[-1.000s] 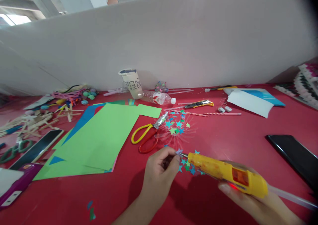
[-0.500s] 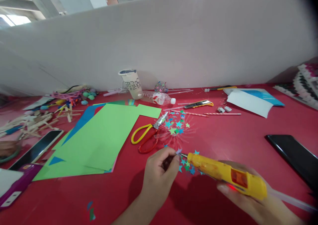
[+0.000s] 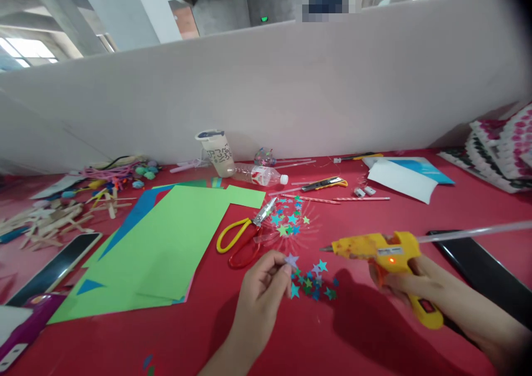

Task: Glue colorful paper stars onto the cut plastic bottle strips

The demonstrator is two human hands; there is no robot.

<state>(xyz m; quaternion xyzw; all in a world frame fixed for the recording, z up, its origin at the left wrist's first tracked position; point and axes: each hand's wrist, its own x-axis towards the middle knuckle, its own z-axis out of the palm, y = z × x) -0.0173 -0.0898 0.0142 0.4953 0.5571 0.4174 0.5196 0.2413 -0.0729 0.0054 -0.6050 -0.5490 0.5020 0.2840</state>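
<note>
Between the thumb and forefinger of my left hand (image 3: pixel 266 287) is a small purple paper star (image 3: pixel 291 260). My right hand (image 3: pixel 419 284) is wrapped round the grip of a yellow hot glue gun (image 3: pixel 386 252), whose nozzle points left and stands apart from the star. A clear glue stick (image 3: pixel 474 232) sticks out of its back, and a small orange light glows on its side. Loose blue, green and purple stars (image 3: pixel 313 281) lie right of my left hand. Beyond them a clear plastic piece with thin rays carries more stars (image 3: pixel 286 221). Scissors (image 3: pixel 241 240) with yellow and red handles lie beside it.
Green paper sheets (image 3: pixel 166 243) cover the left of the red table. Behind are a white cup (image 3: pixel 216 153), a clear bottle (image 3: pixel 260 175) and a box cutter (image 3: pixel 324 184). A black phone (image 3: pixel 477 265) lies under the right arm; wooden sticks (image 3: pixel 54 218) are far left.
The glue gun has moved up and right, away from the purple star, and turned so its grip shows. My left hand still pinches the star. The view has tilted up slightly.
</note>
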